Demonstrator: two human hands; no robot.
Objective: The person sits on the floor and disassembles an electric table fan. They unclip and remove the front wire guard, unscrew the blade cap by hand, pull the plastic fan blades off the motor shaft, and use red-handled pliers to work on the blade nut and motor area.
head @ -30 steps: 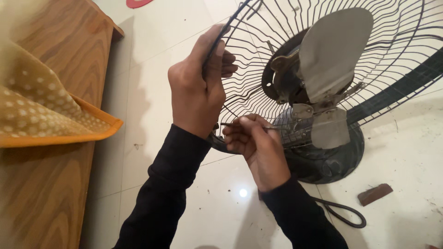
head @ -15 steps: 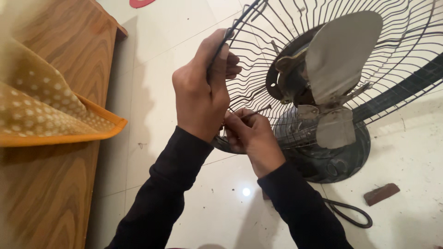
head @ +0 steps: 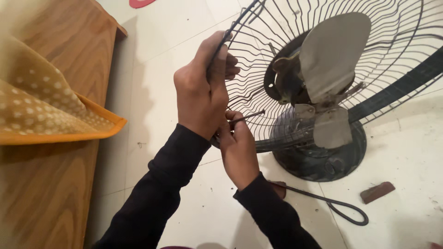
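The fan guard (head: 258, 69), a dark wire cage, fills the upper right of the frame and encloses grey blades (head: 330, 55) and the hub. The left hand (head: 200, 90) is clamped on the guard's rim at centre. Just below, the right hand (head: 237, 147) pinches a thin dark tool (head: 247, 116); its tip is hard to make out. The guard's right side is cut off. A dotted cloth (head: 41, 110) lies at left.
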